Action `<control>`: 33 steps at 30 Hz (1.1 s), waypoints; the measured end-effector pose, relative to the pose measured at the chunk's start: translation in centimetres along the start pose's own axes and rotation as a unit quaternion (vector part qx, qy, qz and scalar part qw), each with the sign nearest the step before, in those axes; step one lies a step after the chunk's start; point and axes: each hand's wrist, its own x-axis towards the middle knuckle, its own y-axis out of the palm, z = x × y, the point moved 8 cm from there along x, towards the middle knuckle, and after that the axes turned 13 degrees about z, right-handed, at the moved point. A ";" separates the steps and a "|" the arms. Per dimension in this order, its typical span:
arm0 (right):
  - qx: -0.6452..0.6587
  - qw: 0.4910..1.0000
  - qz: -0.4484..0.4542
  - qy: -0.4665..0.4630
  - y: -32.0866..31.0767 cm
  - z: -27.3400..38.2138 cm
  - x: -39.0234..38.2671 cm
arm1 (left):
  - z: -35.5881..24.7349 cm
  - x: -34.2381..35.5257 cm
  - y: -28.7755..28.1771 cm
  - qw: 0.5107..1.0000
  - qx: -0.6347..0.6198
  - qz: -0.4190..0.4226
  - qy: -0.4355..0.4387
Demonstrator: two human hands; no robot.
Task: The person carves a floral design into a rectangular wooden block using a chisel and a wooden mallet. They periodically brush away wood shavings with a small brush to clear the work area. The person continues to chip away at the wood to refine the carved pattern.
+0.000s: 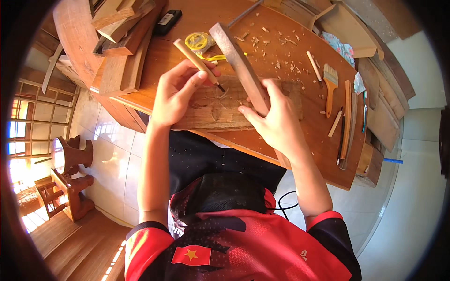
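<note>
My left hand (176,93) pinches a carving chisel (190,56) by its pale wooden handle. The chisel's dark metal tip slants down just over a carved wooden board (220,119), which has grooved, curving shapes on its face. Closed round a long wooden mallet-like bar (241,68) is my right hand (274,117). The bar tilts up and left, with a worn, paler upper end, and its lower end shows below my hand. Both hands are above the board, which lies along the near edge of the table.
Wood shavings (281,47) scatter across the brown table (187,30). A yellow tape roll (198,42) sits behind the chisel. A brush (331,86), another chisel (314,65) and several sticks lie at right. Wood blocks (124,70) are stacked at left, beside a black device (168,22).
</note>
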 end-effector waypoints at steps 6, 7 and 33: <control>-0.065 0.996 -0.057 -0.010 0.9 1.2 0.4 | 0.3 0.3 -0.9 0.999 -0.008 -0.039 -0.006; -0.088 0.994 -0.067 -0.017 1.2 1.3 0.2 | 0.3 0.1 -1.0 0.999 -0.010 -0.045 -0.004; -0.018 0.954 -0.298 0.040 -10.2 -9.5 -2.3 | -0.7 -0.1 0.9 0.989 0.146 -0.013 0.000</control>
